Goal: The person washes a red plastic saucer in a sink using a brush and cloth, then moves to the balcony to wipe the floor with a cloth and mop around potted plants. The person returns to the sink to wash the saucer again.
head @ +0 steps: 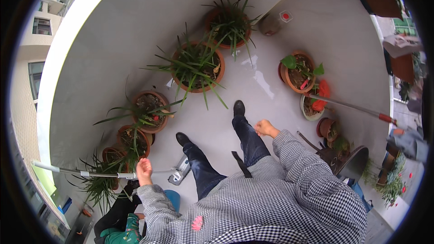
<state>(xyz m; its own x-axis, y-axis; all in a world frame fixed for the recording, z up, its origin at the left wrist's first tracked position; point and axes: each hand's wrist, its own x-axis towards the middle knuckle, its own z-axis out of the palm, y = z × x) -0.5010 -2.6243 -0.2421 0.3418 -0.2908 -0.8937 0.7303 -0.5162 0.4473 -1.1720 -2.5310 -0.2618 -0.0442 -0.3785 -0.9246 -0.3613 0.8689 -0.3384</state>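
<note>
My left hand (144,171) has its fingers curled around the white and metal pole of a flat mop (127,175), whose white and blue head (180,173) rests on the floor beside my foot. My right hand (265,128) hangs above my right leg, fingers loosely curled with nothing seen in them; its palm is hidden. Ahead on the pale floor stands a large terracotta pot (218,74) of long-leaved plants, and another like it (245,42) touches its far side. A smaller terracotta pot (162,100) is forward of my left hand.
Several smaller pots line the left wall. At right are a terracotta pot (311,89), a white pot (305,113) with a red plastic bag (323,95), and a long metal pole (352,103). A blue bucket (173,198) and a person in green (127,232) are at lower left.
</note>
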